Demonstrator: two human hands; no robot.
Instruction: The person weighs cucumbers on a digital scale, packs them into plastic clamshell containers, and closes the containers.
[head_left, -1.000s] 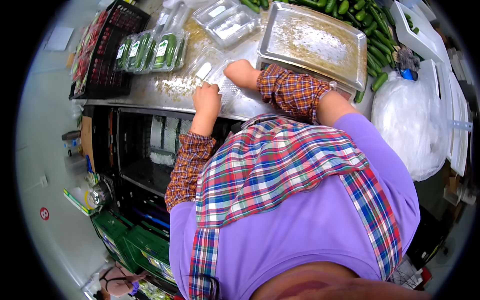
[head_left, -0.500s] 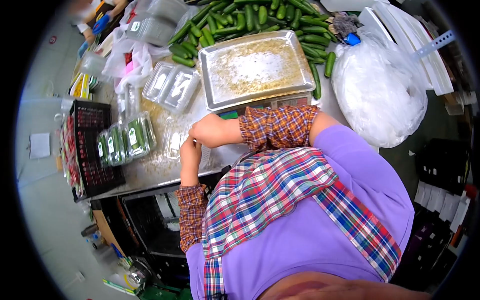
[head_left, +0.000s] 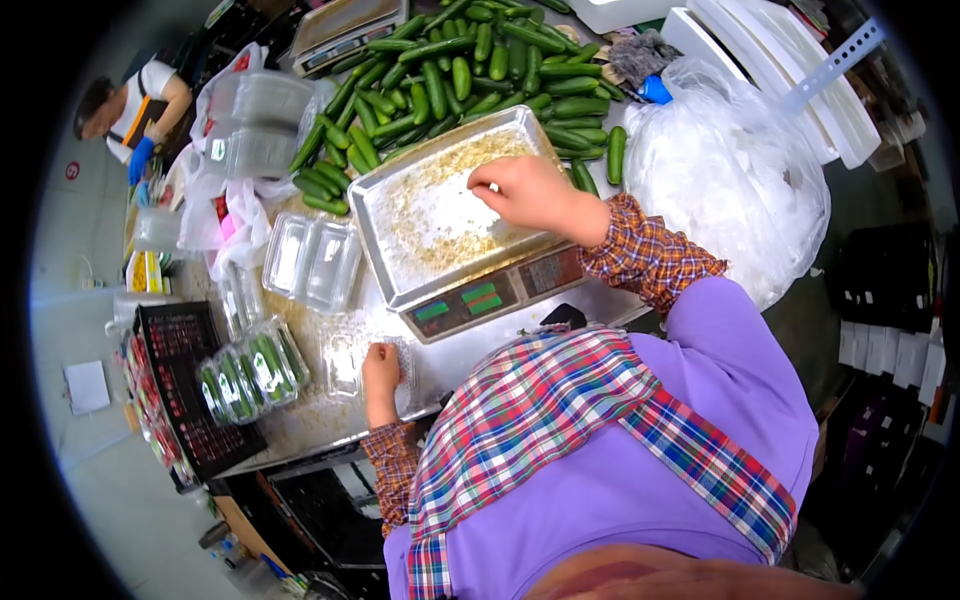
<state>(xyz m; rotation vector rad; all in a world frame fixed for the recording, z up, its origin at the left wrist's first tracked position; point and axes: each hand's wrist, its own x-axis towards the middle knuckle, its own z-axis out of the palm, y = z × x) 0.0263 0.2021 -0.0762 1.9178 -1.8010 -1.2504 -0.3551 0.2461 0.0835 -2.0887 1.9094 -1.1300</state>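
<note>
My left hand is closed at the right edge of an open-looking clear plastic container lying on the steel table. Over the metal tray, my right hand hangs with its fingers curled in, and nothing shows in them. Crumbly residue covers much of the tray, which rests tilted in view on a digital scale with green displays. Beyond it lies a big pile of cucumbers. Clear packs of cucumbers stand to the left of my left hand.
Empty clear clamshells lie left of the tray, with stacked containers behind. A black crate stands at the table's left end. A clear plastic bag bulges at the right. A person works at the far left.
My right hand has left my left hand and moved up and right over the tray. My left hand stays by the container. The view has turned, showing the scale and the person more fully.
</note>
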